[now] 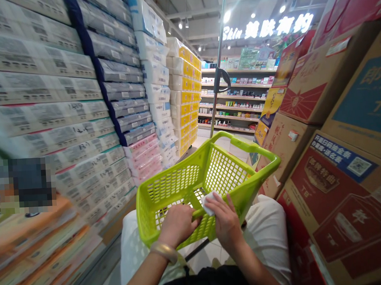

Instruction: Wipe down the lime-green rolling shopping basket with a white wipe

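A lime-green plastic shopping basket [170,187] with a perforated body and a raised handle frame stands between my knees, tilted in view. My left hand [178,225], with a gold bangle [164,251] at its wrist, is closed around the near rim of the basket. Just right of it, my right hand [225,219] presses a crumpled white tissue [209,203] against the same rim, fingers curved over it. The basket's inside shows nothing but its lattice; part of its near wall is hidden behind my hands.
Stacked paper packs [116,70] rise on the left, with yellow-and-white packs [188,96] farther on. Printed cartons [350,210] stand close on the right. Ahead is a glass door edge with a black handle [221,79], and shelves of small goods [239,103] beyond.
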Action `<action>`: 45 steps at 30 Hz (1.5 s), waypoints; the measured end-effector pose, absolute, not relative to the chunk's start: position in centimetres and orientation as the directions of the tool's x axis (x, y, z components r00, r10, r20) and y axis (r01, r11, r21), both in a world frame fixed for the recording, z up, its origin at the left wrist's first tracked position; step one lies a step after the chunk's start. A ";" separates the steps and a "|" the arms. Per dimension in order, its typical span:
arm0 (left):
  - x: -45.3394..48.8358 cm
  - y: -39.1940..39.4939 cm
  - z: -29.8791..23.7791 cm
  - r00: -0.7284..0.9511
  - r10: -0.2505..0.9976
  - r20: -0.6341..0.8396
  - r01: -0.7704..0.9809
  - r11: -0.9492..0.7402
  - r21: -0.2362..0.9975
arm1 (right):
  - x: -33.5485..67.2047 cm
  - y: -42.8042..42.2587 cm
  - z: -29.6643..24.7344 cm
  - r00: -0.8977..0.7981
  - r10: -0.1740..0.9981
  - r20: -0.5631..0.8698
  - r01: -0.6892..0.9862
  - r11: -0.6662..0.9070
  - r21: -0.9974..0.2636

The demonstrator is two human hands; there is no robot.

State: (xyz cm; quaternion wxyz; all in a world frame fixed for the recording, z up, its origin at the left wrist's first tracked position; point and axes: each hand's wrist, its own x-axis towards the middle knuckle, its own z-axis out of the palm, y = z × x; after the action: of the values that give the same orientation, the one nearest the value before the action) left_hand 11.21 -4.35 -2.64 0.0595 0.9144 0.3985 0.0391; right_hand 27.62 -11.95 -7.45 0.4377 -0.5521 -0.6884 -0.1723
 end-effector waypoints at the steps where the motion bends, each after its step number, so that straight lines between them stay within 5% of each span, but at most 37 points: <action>1: 11.3 -4.4 -2.7 0.684 0.729 0.025 0.720 -0.680 0.142 | 28.6 -12.0 -7.4 0.014 0.597 0.802 0.924 0.299 -0.238; 5: 11.8 -4.4 -2.6 0.683 0.730 0.026 0.720 -0.679 0.143 | 29.7 -12.2 -7.4 0.118 0.567 0.815 0.931 0.222 -0.289; 11: 12.1 -4.5 -2.4 0.672 0.740 0.020 0.732 -0.668 0.135 | 27.4 -12.3 -7.7 -0.046 0.635 0.771 0.887 0.382 -0.261; 17: 12.1 -4.5 -2.6 0.685 0.728 0.021 0.719 -0.680 0.144 | 30.3 -12.0 -7.3 0.185 0.562 0.806 0.913 0.204 -0.352; 23: 12.1 -4.5 -2.6 0.679 0.733 0.025 0.723 -0.675 0.145 | 27.6 -12.4 -7.7 -0.061 0.644 0.763 0.884 0.390 -0.258; 30: 12.2 -4.5 -2.8 0.686 0.727 0.032 0.716 -0.682 0.151 | 30.3 -12.3 -7.1 0.190 0.574 0.796 0.909 0.203 -0.364; 36: 12.1 -4.4 -3.0 0.683 0.729 0.030 0.719 -0.679 0.146 | 27.2 -12.7 -7.5 -0.077 0.661 0.747 0.874 0.406 -0.268; 42: 12.2 -4.5 -3.2 0.695 0.718 0.040 0.706 -0.692 0.150 | 29.9 -12.3 -7.0 0.182 0.584 0.791 0.898 0.229 -0.376; 45: 12.2 -4.5 -3.1 0.689 0.724 0.038 0.713 -0.686 0.148 | 28.6 -12.4 -7.3 0.116 0.617 0.778 0.889 0.285 -0.358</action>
State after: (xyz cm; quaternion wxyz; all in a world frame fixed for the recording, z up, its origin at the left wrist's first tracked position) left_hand 12.23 -4.49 -3.09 0.0607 0.9169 0.3917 0.0468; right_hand 28.57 -12.37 -7.34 0.4704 -0.5802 -0.6490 -0.1446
